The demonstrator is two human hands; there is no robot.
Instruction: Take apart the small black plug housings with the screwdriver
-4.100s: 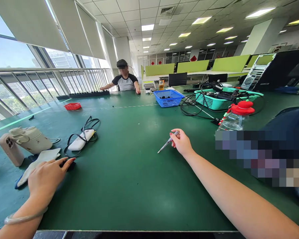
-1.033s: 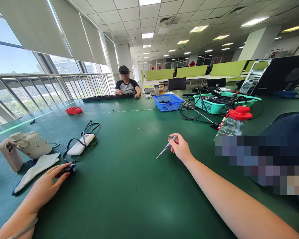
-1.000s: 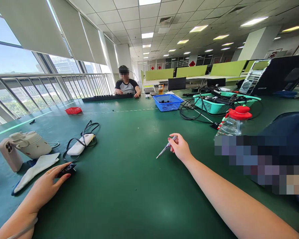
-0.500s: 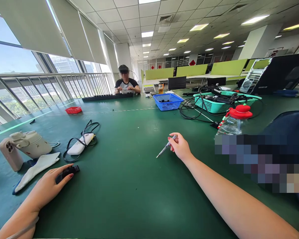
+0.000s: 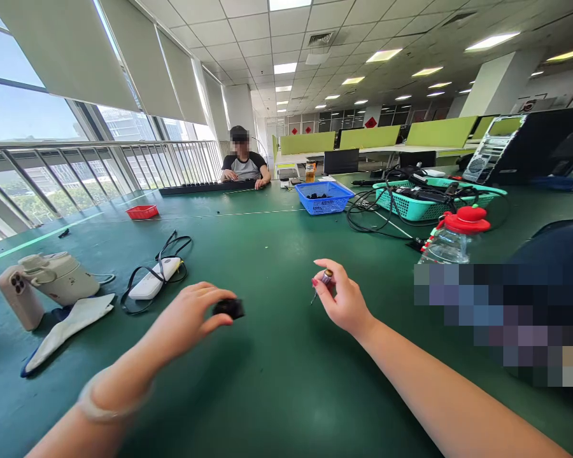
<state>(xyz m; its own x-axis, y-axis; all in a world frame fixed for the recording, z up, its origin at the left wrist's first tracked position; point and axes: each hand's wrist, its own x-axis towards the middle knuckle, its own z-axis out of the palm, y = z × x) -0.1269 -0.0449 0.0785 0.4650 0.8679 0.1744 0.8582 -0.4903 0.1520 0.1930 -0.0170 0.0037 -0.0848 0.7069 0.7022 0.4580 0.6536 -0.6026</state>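
Raised over the green table [image 5: 286,381], my left hand [image 5: 191,318] grips a small black object [image 5: 229,308] between thumb and fingers; its exact kind is blurred. My right hand [image 5: 344,296] is closed around a slim screwdriver [image 5: 326,277] with a clear handle and brownish end cap. Its thin shaft points down and away, partly hidden by the fingers. The two hands are apart, with bare green tabletop between them. Left of my left hand lies a white power bank-like block [image 5: 153,280] with a black strap looped over it.
At left stand a phone [image 5: 18,299] and a cream bottle [image 5: 62,277], beside a white cloth-like piece [image 5: 71,331]. Farther off are a red tray [image 5: 142,212], a blue basket [image 5: 322,202], a green basket [image 5: 401,207] with cables, and a red-lidded bottle [image 5: 451,238]. Another person [image 5: 243,162] sits opposite.
My left hand has lifted the black object off the table and carried it right, toward the middle. My right hand has turned the screwdriver more upright. The person opposite has moved their hands apart.
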